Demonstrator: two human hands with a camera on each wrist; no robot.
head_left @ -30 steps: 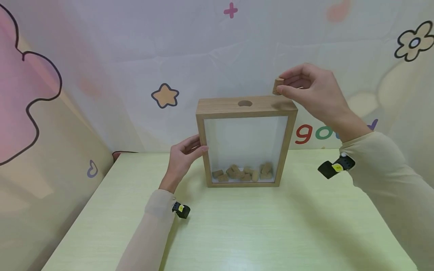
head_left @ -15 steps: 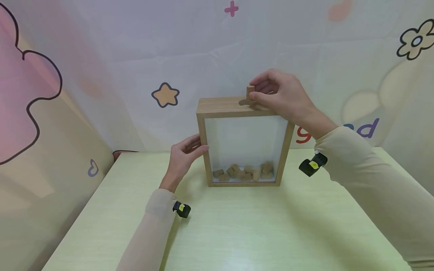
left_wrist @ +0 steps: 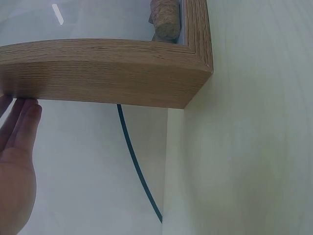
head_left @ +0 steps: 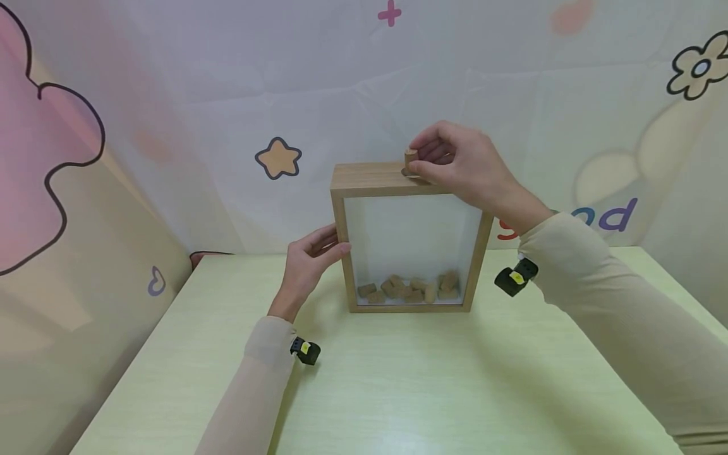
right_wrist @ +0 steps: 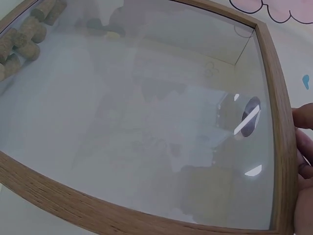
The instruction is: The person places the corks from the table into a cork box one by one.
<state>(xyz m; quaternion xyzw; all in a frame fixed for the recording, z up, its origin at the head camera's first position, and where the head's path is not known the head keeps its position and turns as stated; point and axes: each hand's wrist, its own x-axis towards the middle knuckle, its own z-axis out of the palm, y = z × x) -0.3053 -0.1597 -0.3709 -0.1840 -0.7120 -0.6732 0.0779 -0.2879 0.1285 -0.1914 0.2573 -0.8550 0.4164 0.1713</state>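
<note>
A shallow wooden display box (head_left: 364, 178) with a clear front stands upright on the table, with several corks (head_left: 400, 291) along its bottom. My right hand (head_left: 463, 161) pinches another cork (head_left: 411, 156) between thumb and fingers, upright at the round hole (head_left: 406, 172) in the box's top. In the right wrist view the held cork is hidden behind the frame, and the hole (right_wrist: 251, 117) shows through the clear front. My left hand (head_left: 309, 262) holds the box's left side, thumb on the front edge. The left wrist view shows its fingers (left_wrist: 27, 127) against the side panel.
The pale green table (head_left: 387, 385) stretches in front of the box. Close behind it hangs a printed backdrop (head_left: 227, 126) with a star, a flower and letters. A small black camera (head_left: 515, 277) sits at my right wrist, another camera (head_left: 306, 351) at my left.
My right hand has carried the cork leftward and down, from above the box's right corner to the hole in its top. The left hand and the box have stayed in place.
</note>
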